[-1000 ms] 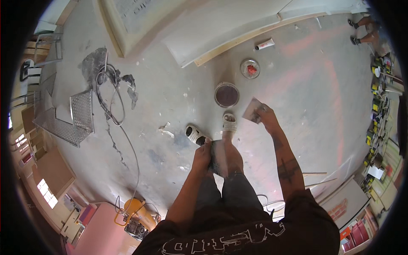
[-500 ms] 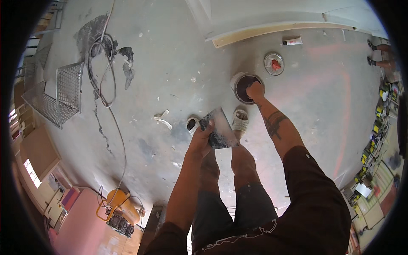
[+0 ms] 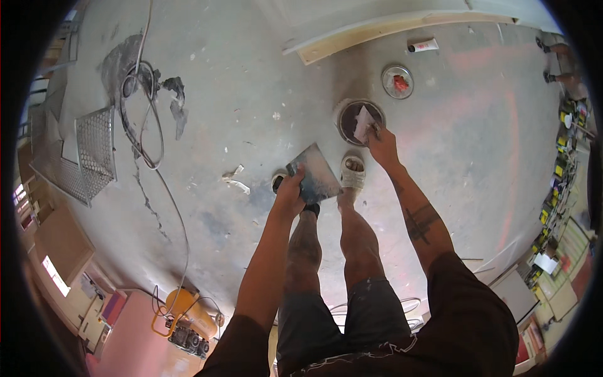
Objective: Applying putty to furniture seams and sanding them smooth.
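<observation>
My left hand (image 3: 289, 192) grips the edge of a flat rectangular plate (image 3: 317, 171), grey and smeared, held level above my left foot. My right hand (image 3: 382, 147) is closed round a putty knife; its blade (image 3: 362, 124) carries a pale pinkish-grey coat. Below that blade stands a round open can (image 3: 343, 112) with dark stuff inside and a caked rim. Just beyond the can lies a round lid (image 3: 385, 92) bearing a lump of red paste (image 3: 400, 82). The knife's handle is mostly hidden in my fingers.
A white tube (image 3: 423, 46) lies near a pale wooden strip (image 3: 370, 36). Perforated metal steps (image 3: 95, 144) and a looped hose (image 3: 157, 147) are at left. A yellow compressor (image 3: 195, 314) stands lower left. At far right another person's legs (image 3: 559, 63) show beside several cluttered items.
My right hand has lifted out of the can, bringing the coated blade into sight. The plate in my left hand has turned slightly, and the whole view has shifted a little.
</observation>
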A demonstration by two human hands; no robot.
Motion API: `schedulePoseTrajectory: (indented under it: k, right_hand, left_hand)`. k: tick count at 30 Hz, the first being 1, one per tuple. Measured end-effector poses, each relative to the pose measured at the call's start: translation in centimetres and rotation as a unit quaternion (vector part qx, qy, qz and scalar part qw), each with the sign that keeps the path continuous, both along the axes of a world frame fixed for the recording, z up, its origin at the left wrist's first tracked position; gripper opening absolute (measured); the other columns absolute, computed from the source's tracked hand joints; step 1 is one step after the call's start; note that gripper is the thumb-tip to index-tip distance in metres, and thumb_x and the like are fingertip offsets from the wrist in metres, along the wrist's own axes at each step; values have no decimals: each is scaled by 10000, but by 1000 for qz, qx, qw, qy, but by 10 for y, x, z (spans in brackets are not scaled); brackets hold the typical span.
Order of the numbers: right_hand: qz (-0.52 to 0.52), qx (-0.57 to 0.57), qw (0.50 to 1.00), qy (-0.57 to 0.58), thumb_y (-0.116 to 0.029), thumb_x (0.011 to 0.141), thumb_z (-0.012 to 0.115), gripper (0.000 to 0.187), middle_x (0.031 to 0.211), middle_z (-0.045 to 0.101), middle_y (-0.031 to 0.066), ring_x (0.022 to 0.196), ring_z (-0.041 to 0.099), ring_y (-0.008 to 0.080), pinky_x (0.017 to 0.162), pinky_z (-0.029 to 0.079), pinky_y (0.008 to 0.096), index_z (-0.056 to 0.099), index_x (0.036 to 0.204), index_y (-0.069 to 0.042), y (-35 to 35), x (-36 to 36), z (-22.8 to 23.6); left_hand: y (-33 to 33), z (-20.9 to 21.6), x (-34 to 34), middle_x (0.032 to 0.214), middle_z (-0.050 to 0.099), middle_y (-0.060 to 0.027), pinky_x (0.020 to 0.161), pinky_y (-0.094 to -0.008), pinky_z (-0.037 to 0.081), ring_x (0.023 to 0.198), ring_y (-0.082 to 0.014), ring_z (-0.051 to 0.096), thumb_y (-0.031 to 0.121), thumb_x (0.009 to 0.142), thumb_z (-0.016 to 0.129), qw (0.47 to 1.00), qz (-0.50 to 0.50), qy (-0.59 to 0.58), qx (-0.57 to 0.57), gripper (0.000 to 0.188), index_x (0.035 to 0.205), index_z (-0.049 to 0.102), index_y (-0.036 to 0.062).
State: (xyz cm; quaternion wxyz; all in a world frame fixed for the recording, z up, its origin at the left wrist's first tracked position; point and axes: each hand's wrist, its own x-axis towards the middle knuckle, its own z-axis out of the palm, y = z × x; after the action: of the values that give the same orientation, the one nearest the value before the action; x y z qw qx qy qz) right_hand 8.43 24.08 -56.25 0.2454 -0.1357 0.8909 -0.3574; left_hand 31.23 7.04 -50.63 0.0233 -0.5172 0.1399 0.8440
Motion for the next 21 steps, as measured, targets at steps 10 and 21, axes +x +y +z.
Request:
schedulePoseTrajectory:
  k: [10,21]
  right_hand:
    - [94,-158,983,7,5,856,664,418,1102,673,189,930,687,336,778,554,385,608,1270,-8,49,3,187]
    - [285,-218,887,291,-218,702,794,577,1277,620,64,1017,627,263,859,527,406,657,1262,-179,70,-8,177]
  left_hand:
    - [12,13,-130,1166,635,-103,872,-398,569,1028,-232,669,390,1060,447,991,-101,49,-74,464,1332,482,16]
    - [24,73,-157,1204,624,-142,878,-401,585,1047,-247,665,319,1070,424,988,-78,131,37,410,1355,459,26]
